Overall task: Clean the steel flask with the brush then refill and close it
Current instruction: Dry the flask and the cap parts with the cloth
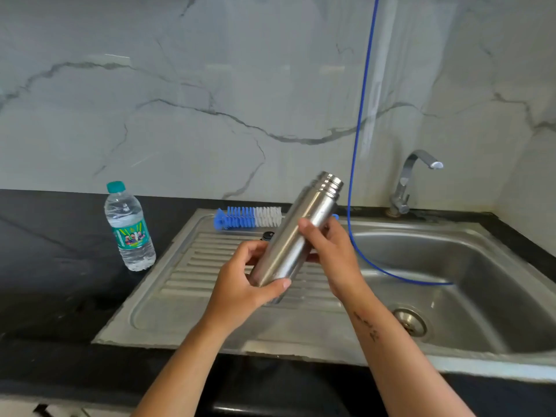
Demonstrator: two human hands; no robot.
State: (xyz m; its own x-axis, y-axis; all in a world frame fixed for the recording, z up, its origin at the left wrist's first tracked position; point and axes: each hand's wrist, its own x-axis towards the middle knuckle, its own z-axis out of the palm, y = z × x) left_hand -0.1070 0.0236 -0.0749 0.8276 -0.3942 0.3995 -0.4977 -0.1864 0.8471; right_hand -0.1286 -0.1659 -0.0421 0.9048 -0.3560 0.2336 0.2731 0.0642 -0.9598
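Both hands hold the steel flask (296, 236) tilted above the sink's draining board (210, 266). Left hand (240, 284) fingers wrap its base; right hand (331, 251) grips mid-body. Its mouth points up-right; the brush (248, 217) lies just behind.

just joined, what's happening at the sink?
A person holds a tilted cylindrical steel flask over the ribbed steel drainboard, left hand gripping its base and right hand round its middle. The flask's threaded mouth looks uncapped. A blue-and-white bristle bottle brush lies untouched at the drainboard's back edge. A clear plastic water bottle with a teal cap stands on the black counter.
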